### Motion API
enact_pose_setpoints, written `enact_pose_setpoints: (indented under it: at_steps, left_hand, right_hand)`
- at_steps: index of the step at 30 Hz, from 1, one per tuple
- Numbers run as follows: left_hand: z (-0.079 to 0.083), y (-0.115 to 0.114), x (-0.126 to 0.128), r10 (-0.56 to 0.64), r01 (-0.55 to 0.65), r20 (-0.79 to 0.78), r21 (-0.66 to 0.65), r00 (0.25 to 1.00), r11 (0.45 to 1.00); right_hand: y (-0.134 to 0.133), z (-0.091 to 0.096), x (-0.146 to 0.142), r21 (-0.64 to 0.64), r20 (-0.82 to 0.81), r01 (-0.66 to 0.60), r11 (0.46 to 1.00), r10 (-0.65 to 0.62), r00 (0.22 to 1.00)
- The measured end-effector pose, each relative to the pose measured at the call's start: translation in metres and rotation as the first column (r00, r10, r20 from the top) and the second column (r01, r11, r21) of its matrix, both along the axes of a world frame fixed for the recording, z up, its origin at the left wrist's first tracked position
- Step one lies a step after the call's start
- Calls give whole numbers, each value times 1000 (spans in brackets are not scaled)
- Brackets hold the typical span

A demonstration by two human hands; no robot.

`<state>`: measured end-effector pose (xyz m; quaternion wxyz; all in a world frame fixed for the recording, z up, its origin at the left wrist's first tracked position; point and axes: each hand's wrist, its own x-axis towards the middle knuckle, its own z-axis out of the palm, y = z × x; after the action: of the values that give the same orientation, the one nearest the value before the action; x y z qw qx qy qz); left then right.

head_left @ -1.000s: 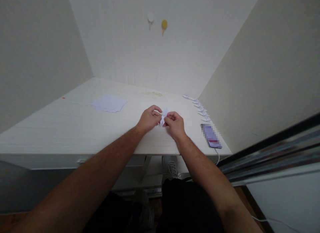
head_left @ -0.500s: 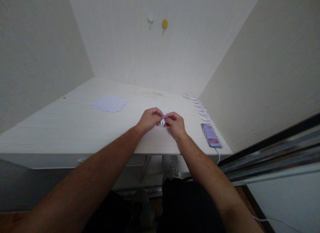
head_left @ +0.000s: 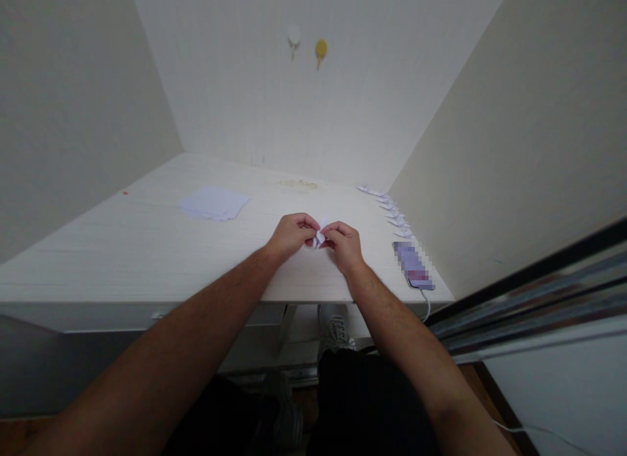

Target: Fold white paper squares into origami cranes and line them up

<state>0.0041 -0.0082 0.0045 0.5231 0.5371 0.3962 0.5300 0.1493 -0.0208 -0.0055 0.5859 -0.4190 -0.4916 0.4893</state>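
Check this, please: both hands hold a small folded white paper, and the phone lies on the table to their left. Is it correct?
The side is wrong: the head view shows the phone on the table, to the right of the right hand, which, with the left hand, holds the small folded white paper.

I can see a phone (head_left: 413,265) on the tabletop (head_left: 147,253), its white cable (head_left: 430,304) dropping over the front edge; a white hook (head_left: 294,34) and yellow hook (head_left: 321,48) sit on the back wall (head_left: 269,110).
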Motion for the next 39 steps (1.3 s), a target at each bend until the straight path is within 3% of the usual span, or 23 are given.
enact_pose_setpoints:
  at_steps: [7, 20, 30, 39]
  left_hand:
    - [-2, 1, 1, 36, -35, -13, 36, 999, 999]
    - [-5, 3, 2, 85, -82, -45, 74, 995, 994]
    - [-8, 2, -1, 86, -77, -126, 75, 988, 994]
    - [-13, 6, 0, 89, -82, -97, 76, 991, 994]
  right_hand:
    - [2, -4, -2, 41, 102, 80, 996, -84, 991]
    - [5, -7, -3, 50, 19, 84, 995, -85, 996]
    - [3, -5, -2, -25, -76, 50, 998, -51, 996]
    - [2, -3, 0, -7, -107, -7, 1000, 6, 994]
